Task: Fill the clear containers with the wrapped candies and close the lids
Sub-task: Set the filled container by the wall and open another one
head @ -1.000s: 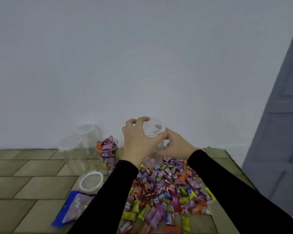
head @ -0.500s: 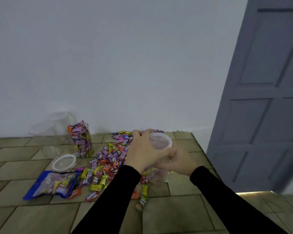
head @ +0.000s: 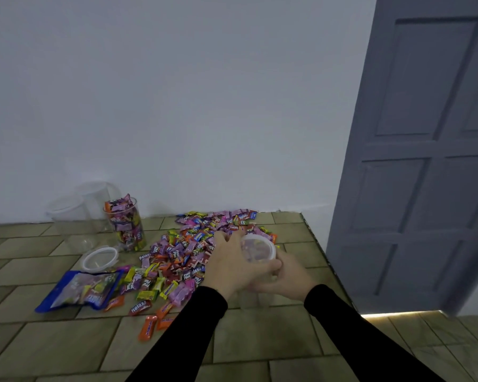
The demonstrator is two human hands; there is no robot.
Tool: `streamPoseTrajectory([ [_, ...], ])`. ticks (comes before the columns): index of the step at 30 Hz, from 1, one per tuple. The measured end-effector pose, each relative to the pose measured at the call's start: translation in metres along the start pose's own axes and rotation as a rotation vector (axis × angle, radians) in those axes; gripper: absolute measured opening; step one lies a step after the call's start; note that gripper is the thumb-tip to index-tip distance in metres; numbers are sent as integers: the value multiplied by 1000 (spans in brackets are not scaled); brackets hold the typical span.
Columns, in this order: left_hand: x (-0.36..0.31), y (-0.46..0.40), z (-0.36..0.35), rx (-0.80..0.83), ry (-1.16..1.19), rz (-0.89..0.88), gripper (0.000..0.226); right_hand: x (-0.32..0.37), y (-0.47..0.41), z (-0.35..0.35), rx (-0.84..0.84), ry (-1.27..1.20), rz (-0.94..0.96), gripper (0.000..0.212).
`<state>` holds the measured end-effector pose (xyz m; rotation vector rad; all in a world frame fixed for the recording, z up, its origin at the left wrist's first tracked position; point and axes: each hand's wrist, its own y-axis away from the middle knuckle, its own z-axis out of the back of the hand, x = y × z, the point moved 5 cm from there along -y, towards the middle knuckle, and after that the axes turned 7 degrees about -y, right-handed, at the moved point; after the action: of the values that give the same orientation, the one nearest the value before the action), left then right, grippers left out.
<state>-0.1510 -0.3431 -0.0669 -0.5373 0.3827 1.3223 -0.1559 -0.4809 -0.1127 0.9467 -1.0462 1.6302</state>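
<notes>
The tan tile-patterned desk (head: 66,340) carries a spread pile of multicoloured wrapped candies (head: 182,260), a blue candy bag (head: 80,290), an open clear cylindrical container full of candies (head: 124,224) and a loose white-rimmed round lid (head: 100,259). Near the desk's right edge, the left hand (head: 232,268) and right hand (head: 290,277) both keep a closed grip around a lidded clear plastic container (head: 257,250).

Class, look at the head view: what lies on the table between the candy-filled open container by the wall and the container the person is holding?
The heap of wrapped candies lies there, spreading from beside the open container to the held container.
</notes>
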Motion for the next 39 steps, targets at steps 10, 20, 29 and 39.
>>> streamPoseTrajectory([
  [10, 6, -33, 15, 48, -94, 42, 67, -22, 5, -9, -19, -126, -103, 84],
  [20, 12, -48, -11, 357, 151, 146, 58, -10, 7, 1, 96, -77, -155, 63],
  [29, -24, -58, 11, 192, -374, -231, 37, -11, 5, 3, 171, -37, -223, 71],
  [39, -58, -47, -20, 369, -520, -425, 45, -11, 2, 0, 197, -34, -236, 88],
])
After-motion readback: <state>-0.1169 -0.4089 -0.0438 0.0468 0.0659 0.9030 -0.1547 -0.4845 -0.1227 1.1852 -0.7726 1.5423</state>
